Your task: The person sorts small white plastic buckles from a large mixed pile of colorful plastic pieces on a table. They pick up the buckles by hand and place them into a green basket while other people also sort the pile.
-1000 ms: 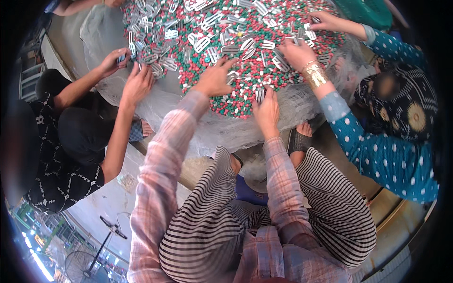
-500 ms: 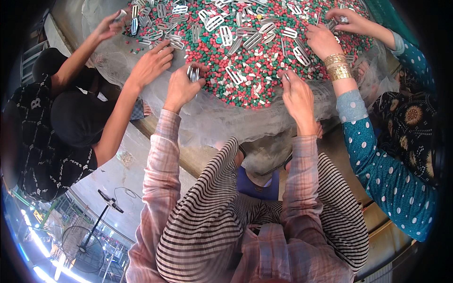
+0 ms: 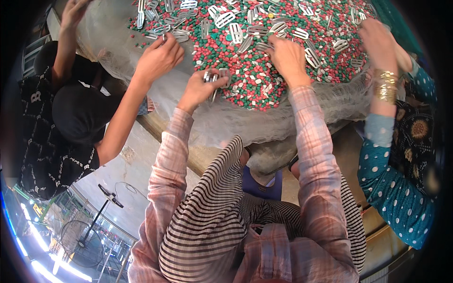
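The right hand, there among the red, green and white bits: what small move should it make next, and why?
I'd suggest the right hand pinch the slotted metal piece and lift it: its fingertips are right by that piece, though contact is hard to tell. The left hand holds several similar pieces, so it could perhaps join them.

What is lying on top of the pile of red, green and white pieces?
Slotted metal pieces lie scattered over the pile, and the person's right hand reaches among them. What their solid parts and that hand cover cannot be seen.
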{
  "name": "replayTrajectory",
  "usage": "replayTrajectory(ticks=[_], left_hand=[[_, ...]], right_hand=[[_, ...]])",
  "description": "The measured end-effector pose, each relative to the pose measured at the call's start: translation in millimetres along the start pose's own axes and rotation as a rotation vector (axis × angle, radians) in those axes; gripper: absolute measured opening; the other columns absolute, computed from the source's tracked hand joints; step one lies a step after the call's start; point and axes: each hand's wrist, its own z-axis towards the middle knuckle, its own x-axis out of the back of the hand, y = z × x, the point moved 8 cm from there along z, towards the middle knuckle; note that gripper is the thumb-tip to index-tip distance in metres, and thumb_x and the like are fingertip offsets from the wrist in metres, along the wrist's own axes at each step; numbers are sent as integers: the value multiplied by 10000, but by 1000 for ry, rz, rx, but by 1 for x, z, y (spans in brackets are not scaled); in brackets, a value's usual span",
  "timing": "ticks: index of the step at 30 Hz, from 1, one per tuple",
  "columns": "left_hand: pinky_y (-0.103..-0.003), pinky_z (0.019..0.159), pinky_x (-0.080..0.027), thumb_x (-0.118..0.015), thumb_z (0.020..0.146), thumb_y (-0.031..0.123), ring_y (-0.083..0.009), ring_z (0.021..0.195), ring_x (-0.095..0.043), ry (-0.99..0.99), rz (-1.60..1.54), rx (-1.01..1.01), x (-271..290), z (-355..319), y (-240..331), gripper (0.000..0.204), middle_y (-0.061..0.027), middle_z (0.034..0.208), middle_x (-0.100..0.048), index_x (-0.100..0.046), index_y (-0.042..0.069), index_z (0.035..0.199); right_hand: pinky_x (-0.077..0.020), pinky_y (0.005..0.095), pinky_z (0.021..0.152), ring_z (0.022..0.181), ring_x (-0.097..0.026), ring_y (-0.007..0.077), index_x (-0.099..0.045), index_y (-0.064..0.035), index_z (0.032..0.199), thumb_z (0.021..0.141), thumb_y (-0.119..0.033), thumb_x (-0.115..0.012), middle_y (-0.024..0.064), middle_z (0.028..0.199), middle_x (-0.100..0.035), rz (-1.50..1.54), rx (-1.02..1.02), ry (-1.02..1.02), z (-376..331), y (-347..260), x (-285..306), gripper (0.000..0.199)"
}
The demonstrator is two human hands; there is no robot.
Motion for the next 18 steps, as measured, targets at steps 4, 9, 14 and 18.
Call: replayTrajectory(ticks=[4,9,14,18], left_hand=[[-254,565,-485,-696,783,260,-104,639,-584,-23,-472,382,4,-18,-14,302,-17,788,-639,-643,22,962],[-236,519,-479,-655,828,254,-96,612,-584,-102,-766,415,-7,-23,-22,281,-15,820,-643,-624,47,1016],[-257,493,-452,-575,880,234,-146,581,-558,-332,-1155,259,-23,-23,-7,260,-70,875,-636,-563,54,1066],[-285,488,-438,-522,893,236,-202,616,-508,-465,-1438,53,-25,-31,24,217,-127,993,-576,-558,46,991]], right_hand=[[-489,415,653,737,-630,316,-634,-61,863,751,-176,-684,110,811,-644,195,-23,63,-23,3,17,168],[-550,328,681,831,-667,272,-561,-43,1034,872,-138,-579,155,1001,-638,1248,-259,-187,-45,2,-3,189],[-585,304,630,878,-667,279,-431,-54,1239,934,-92,-457,215,1075,-614,1731,-341,-263,-52,-13,-11,308],[-516,252,513,585,-614,152,-593,-2,925,804,-251,-667,77,754,-638,1328,-662,-47,-37,6,-41,287]])
